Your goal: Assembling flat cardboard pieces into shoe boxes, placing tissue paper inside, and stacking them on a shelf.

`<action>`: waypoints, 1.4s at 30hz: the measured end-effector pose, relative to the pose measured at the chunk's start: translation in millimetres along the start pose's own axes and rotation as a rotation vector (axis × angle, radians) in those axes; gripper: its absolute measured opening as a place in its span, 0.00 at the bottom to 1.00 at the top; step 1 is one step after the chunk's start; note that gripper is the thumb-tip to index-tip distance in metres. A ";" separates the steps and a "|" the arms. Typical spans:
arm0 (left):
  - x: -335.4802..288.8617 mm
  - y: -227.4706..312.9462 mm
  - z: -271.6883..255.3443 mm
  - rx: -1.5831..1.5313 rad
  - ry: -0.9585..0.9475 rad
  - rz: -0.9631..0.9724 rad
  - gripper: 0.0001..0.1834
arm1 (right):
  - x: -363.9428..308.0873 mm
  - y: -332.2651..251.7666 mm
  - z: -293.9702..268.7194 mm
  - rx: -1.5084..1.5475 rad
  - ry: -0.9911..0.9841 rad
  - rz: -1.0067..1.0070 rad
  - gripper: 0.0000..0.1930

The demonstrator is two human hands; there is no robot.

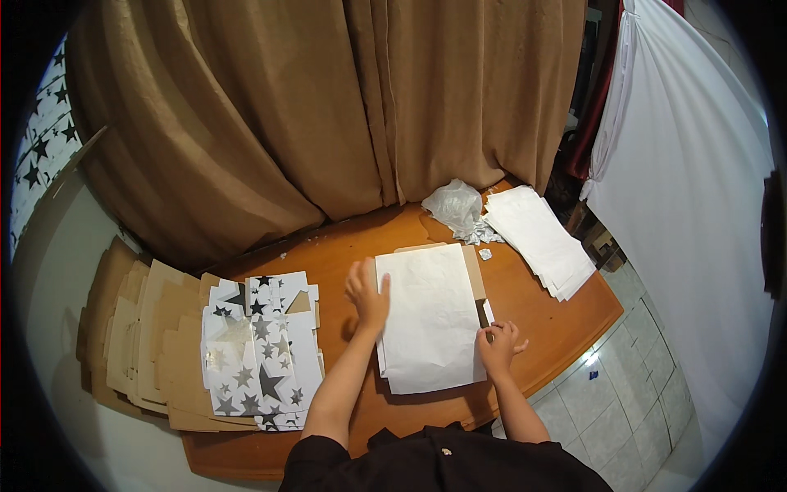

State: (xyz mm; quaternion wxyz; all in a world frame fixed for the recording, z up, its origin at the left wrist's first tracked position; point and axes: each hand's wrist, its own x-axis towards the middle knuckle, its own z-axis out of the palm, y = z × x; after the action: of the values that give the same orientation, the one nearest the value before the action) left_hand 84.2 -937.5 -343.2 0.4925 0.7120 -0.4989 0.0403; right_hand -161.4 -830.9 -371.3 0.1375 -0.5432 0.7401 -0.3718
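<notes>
In front of me a white paper sheet (429, 320) lies over a flat cardboard piece, whose brown edge (474, 275) shows along the right and far sides. My left hand (366, 297) is at the sheet's left edge, its fingers spread and slightly blurred. Near the sheet's lower right edge, my right hand (500, 348) has its fingers curled with the thumb drawn in toward them. Anything pinched there is too small to make out. A narrow white flap (489, 312) sticks out just beyond that hand.
Star-printed white cardboard pieces (266, 353) and a brown cardboard stack (156, 336) fill the wooden table's (344, 230) left side. At far right are white paper sheets (541, 242), a clear plastic bag (455, 205) and small crumpled scraps (485, 255). Brown curtains (328, 107) hang behind.
</notes>
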 end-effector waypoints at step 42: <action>-78.8 14.9 46.2 -0.075 -1.722 0.447 0.24 | 269.7 70.1 107.0 -0.197 -0.226 0.043 0.14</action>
State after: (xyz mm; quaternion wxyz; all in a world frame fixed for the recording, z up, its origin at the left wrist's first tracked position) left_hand 13.6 -919.1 -400.2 -0.0497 0.3650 -0.8242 -0.4301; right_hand -246.0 -1108.9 -439.6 0.1739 -0.5763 0.7643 -0.2310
